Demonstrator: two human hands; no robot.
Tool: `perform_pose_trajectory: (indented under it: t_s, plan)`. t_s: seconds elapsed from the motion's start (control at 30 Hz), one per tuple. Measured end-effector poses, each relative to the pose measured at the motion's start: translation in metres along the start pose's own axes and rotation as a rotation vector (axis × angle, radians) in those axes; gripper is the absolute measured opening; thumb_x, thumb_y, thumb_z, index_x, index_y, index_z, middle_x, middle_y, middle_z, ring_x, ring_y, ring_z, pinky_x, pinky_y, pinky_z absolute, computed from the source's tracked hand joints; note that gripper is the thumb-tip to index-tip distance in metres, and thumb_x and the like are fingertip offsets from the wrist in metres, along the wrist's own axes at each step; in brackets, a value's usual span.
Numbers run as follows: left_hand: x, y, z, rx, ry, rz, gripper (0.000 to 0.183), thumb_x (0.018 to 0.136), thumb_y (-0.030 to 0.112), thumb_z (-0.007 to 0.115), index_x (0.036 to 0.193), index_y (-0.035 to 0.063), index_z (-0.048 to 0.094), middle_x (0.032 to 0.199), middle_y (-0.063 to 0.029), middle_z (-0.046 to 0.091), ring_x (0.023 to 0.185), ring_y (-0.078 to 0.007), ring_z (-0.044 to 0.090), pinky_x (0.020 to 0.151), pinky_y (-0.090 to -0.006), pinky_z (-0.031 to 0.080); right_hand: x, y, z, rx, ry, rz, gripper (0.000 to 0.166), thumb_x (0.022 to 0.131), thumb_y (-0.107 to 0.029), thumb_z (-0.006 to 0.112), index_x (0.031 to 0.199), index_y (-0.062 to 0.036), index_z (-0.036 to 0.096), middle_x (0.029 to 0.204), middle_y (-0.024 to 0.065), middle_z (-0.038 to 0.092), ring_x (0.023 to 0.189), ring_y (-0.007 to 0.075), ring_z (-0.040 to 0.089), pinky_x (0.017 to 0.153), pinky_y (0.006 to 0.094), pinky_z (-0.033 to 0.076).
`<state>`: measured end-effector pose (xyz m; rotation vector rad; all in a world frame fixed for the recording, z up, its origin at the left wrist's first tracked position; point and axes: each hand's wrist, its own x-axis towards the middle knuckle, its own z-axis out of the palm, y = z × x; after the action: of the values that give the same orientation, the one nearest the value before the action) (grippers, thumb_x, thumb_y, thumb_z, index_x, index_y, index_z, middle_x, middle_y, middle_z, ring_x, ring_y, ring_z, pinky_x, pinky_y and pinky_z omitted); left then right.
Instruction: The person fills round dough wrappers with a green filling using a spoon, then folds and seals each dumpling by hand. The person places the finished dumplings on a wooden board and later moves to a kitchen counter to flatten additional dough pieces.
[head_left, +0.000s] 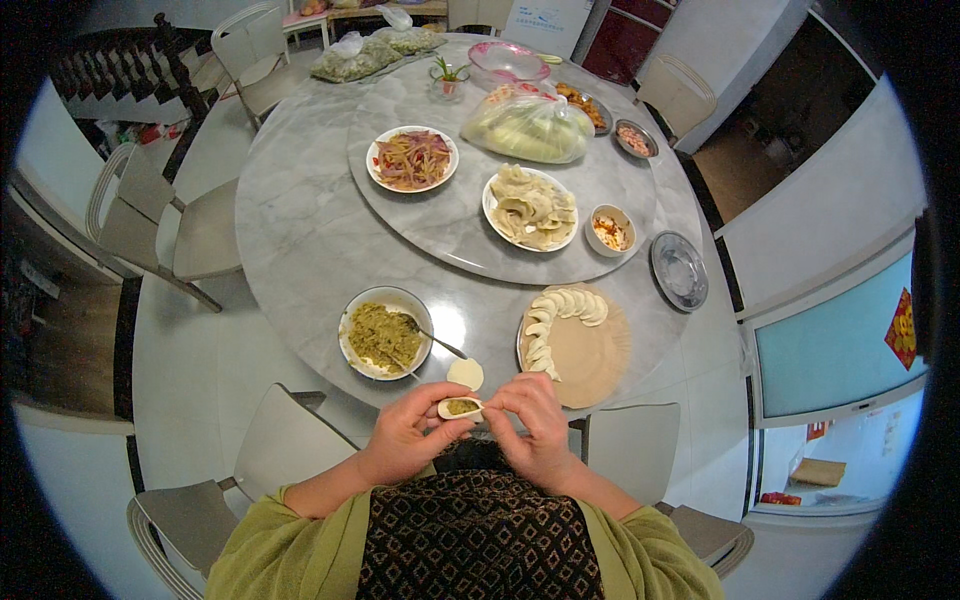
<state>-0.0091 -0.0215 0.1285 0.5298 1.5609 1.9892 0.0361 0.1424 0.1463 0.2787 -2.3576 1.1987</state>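
Observation:
Between my hands is a half-folded dumpling (460, 407), its filling showing through the open top. My left hand (409, 429) cups it from the left. The thumb and forefinger of my right hand (531, 426) pinch its right end. A flat round wrapper (466, 373) lies on the table just beyond my fingers. To the left stands a white bowl (347, 358) of greenish filling (382, 336), with a metal spoon (448, 346) leaning in it. On the right, folded dumplings (570, 303) form a curved row along the edge of a round tan tray (589, 360).
A marbled turntable (442, 225) carries a plate of cooked dumplings (531, 206), a plate of shredded vegetables (413, 159), a small bowl (610, 230) and a bulging plastic bag (529, 131). A metal plate (679, 271) sits near the right edge. Chairs (281, 450) stand around the table.

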Motion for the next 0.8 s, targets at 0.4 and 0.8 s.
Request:
perform_pose_trajectory:
  t_s: [0.4, 0.8]
  plan:
    - [-0.002, -0.004, -0.005, 0.243, -0.003, 0.139, 0.035, 0.076, 0.000, 0.058, 0.109, 0.0001, 0.044, 0.104, -0.0116, 0.053, 0.090, -0.0144, 0.055, 0.076, -0.0257, 0.048, -0.001, -0.001, 0.003, -0.027, 0.014, -0.066, 0.014, 0.067, -0.001, 0.065, 0.080, -0.0024, 0.060, 0.075, 0.0069, 0.054, 0.071, 0.0235, 0.050, 0.063, 0.0317, 0.042]
    - [-0.001, 0.003, -0.002, 0.403, 0.061, 0.303, 0.033, 0.074, 0.003, 0.062, 0.105, 0.0008, 0.048, 0.097, -0.0109, 0.056, 0.081, -0.0149, 0.058, 0.067, -0.0248, 0.050, 0.000, -0.005, 0.004, -0.047, 0.036, -0.071, 0.013, 0.066, 0.001, 0.065, 0.077, -0.0022, 0.060, 0.072, 0.0061, 0.053, 0.069, 0.0208, 0.050, 0.060, 0.0287, 0.041]
